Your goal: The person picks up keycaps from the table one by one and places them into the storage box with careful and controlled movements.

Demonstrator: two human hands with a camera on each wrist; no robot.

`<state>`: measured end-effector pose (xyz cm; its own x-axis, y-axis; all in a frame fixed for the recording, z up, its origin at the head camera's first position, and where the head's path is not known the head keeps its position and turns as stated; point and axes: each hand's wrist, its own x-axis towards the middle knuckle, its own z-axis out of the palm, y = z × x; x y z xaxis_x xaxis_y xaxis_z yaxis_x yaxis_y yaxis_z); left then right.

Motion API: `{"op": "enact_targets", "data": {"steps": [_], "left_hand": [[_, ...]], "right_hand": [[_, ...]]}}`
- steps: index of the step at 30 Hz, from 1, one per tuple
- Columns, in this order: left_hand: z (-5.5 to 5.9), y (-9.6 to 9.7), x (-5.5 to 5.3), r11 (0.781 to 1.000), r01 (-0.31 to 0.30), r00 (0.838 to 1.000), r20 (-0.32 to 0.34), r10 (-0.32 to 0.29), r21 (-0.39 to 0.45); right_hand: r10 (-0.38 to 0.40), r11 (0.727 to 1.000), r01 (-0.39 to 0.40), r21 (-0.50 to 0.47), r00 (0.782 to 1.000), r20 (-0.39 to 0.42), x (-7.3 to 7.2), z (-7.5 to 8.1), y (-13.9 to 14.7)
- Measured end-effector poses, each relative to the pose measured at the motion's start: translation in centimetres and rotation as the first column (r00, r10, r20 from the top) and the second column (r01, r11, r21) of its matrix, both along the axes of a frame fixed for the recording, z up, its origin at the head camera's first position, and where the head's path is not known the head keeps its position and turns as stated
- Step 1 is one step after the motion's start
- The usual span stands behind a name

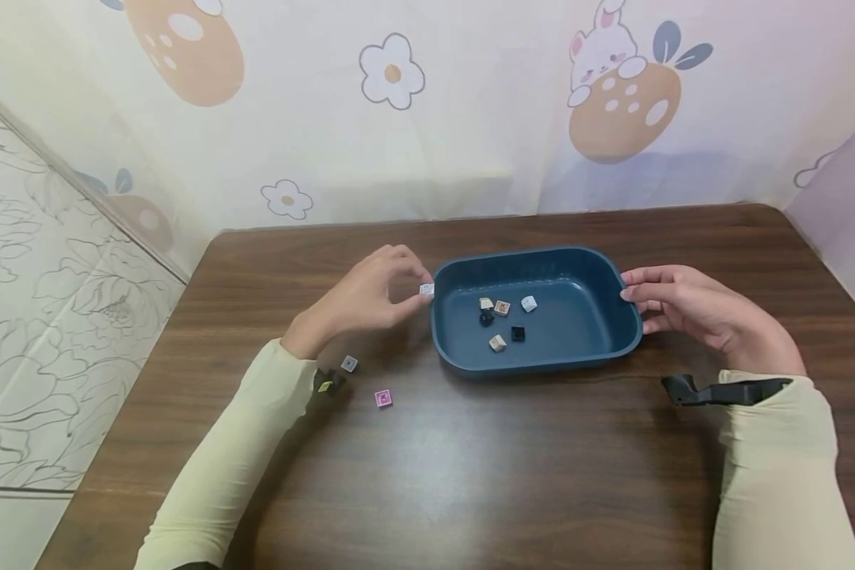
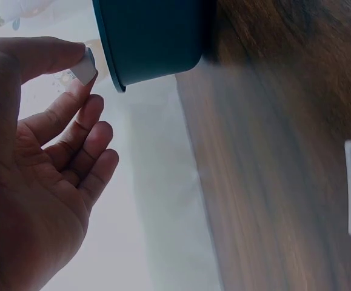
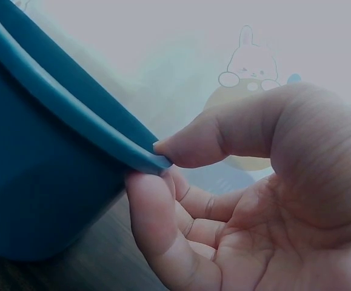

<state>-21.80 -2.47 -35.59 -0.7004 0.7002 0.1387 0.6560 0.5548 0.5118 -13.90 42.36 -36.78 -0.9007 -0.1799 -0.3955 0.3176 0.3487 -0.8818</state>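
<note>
Keycaps (image 1: 518,333): six already in the blue tray (image 1: 577,321) mid-frame. Left hand (image 1: 366,297) pinches a white keycap (image 1: 427,290) beside it, right hand (image 1: 705,307) grips the rim; pink keycap (image 1: 383,398) and grey keycap (image 1: 349,363) remain on the bench (image 1: 484,491), lower left.

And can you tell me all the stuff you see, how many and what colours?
Cloth: 1, cream, behind everything
Bunny: 1, white, printed on the cloth
Flowers: 2 whole, 1 cut off, white, on the cloth
Fruits: 3, orange-brown, on the cloth
Left wall: 1, white with drawn flowers
Right wall: 1, pale purple
Table: 1, brown, in the middle
Tray: 1, blue, on the table
Black blocks: 2, in the tray
Light blocks: 4, white to tan, in the tray
Pink block: 1, on the table
Grey block: 1, on the table
Wrist gear: 2, black, one per wrist
Yellow bit: 1, by the left wrist, unclear what
Sleeves: 2, pale yellow, on the arms
Left hand: 1, pinching a white block
Right hand: 1, gripping the tray's right rim
</note>
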Motion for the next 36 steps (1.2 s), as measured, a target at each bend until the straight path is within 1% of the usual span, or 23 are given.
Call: {"op": "enact_targets", "data": {"steps": [9,15,18,24,36], "left_hand": [[-0.1,1.0,0.1,1.0,-0.007,1.0,0.028,0.007,0.006],[-0.6,1.7,0.1,1.0,0.018,0.999,0.036,-0.019,0.005],[-0.8,2.0,0.1,1.0,0.029,0.999,0.037,-0.029,0.004],[-0.7,2.6,0.1,1.0,0.024,0.999,0.029,-0.024,0.004],[-0.7,3.9,0.4,0.998,0.057,0.998,0.024,-0.057,0.002]], "right_hand": [[0.001,1.0,-0.001,0.0,1.0,0.002,-0.1,0.1,-0.1],[0.003,1.0,-0.003,0.003,1.0,0.003,-0.1,0.1,-0.1],[0.0,1.0,0.0,0.005,1.0,0.007,-0.1,0.0,0.0],[0.0,1.0,0.0,0.011,1.0,0.009,-0.1,-0.1,0.2],[0.007,1.0,-0.007,0.006,1.0,0.0,-0.2,-0.1,0.1]]}}
